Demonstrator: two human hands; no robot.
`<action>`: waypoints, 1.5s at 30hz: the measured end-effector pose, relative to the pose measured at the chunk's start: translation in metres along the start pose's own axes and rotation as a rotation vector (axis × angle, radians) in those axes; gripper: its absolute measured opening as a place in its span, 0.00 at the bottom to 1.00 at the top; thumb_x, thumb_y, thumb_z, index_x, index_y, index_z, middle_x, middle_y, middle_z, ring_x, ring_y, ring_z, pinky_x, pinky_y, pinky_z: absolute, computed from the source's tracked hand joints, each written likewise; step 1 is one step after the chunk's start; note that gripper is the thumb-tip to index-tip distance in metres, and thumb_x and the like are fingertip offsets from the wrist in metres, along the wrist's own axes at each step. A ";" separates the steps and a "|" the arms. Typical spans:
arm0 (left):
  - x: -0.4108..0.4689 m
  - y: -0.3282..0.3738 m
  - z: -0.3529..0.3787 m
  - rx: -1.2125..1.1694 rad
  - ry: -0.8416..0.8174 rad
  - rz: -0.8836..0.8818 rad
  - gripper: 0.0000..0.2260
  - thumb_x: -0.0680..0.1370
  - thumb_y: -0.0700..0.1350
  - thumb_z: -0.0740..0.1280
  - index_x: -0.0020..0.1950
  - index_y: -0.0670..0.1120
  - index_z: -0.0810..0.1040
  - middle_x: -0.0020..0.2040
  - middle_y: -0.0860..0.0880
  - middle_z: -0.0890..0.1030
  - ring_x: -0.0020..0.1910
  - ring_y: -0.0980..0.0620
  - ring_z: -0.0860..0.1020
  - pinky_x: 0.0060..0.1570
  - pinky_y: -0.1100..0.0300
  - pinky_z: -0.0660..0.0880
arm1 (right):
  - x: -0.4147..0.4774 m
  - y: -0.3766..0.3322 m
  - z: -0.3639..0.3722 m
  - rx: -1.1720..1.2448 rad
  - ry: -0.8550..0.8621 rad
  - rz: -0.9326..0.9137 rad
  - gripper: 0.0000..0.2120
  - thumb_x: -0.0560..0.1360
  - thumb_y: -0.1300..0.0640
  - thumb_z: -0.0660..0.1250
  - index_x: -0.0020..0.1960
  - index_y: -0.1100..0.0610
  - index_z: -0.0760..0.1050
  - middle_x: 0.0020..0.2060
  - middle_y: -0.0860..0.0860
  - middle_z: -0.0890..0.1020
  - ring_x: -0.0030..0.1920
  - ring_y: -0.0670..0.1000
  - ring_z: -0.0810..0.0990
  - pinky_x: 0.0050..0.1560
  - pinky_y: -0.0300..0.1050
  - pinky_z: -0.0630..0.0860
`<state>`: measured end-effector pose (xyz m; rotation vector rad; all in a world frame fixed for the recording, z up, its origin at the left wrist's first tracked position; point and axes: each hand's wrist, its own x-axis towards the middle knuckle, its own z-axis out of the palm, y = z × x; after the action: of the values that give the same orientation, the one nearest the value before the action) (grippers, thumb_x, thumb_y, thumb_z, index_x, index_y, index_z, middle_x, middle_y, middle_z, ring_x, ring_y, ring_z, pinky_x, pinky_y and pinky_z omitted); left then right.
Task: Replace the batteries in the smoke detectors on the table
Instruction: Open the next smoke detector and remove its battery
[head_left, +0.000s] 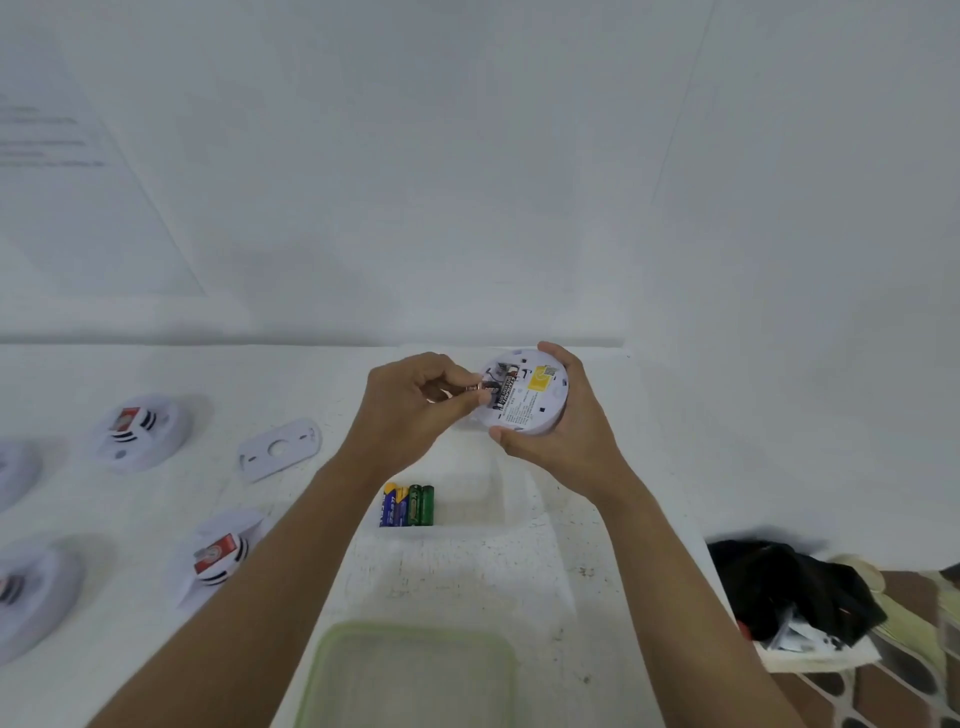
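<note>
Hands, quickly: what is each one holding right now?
Left hand: pinches a small coppery piece, probably a battery, at the back of the smoke detector.
Right hand: grips that smoke detector by its rim.

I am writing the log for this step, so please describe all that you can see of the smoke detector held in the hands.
The smoke detector is a round, flat white disc, plastic by its look, held above the table and tilted, back side toward the camera. The back bears a yellow label and dark print. Its battery compartment, on the left hand's side, is open. The right hand grips the rim; the left hand pinches a copper-tipped piece at the compartment.
</note>
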<state>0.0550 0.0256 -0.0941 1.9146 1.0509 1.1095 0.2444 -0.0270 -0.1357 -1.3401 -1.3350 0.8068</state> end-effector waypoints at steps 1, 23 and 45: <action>-0.001 -0.001 -0.001 -0.047 -0.010 -0.038 0.05 0.69 0.42 0.79 0.42 0.49 0.85 0.40 0.54 0.85 0.34 0.55 0.78 0.36 0.63 0.75 | -0.001 -0.001 0.000 0.005 -0.005 0.001 0.44 0.65 0.61 0.82 0.74 0.50 0.63 0.64 0.46 0.77 0.64 0.45 0.77 0.60 0.56 0.80; -0.035 -0.006 -0.037 -0.705 -0.268 -0.576 0.15 0.74 0.33 0.68 0.61 0.40 0.80 0.57 0.41 0.83 0.57 0.43 0.82 0.56 0.52 0.79 | -0.022 -0.022 0.029 0.102 -0.177 -0.013 0.41 0.65 0.66 0.77 0.73 0.58 0.62 0.62 0.47 0.78 0.62 0.41 0.79 0.55 0.37 0.78; -0.041 -0.108 -0.136 0.497 -0.093 -0.429 0.21 0.75 0.49 0.72 0.68 0.50 0.76 0.68 0.50 0.76 0.67 0.49 0.72 0.66 0.52 0.67 | -0.038 -0.035 0.098 0.133 -0.261 0.071 0.47 0.64 0.67 0.82 0.76 0.52 0.61 0.67 0.45 0.74 0.66 0.42 0.76 0.54 0.47 0.82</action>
<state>-0.1133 0.0588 -0.1445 1.9407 1.7021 0.5429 0.1357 -0.0495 -0.1339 -1.2125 -1.4127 1.1298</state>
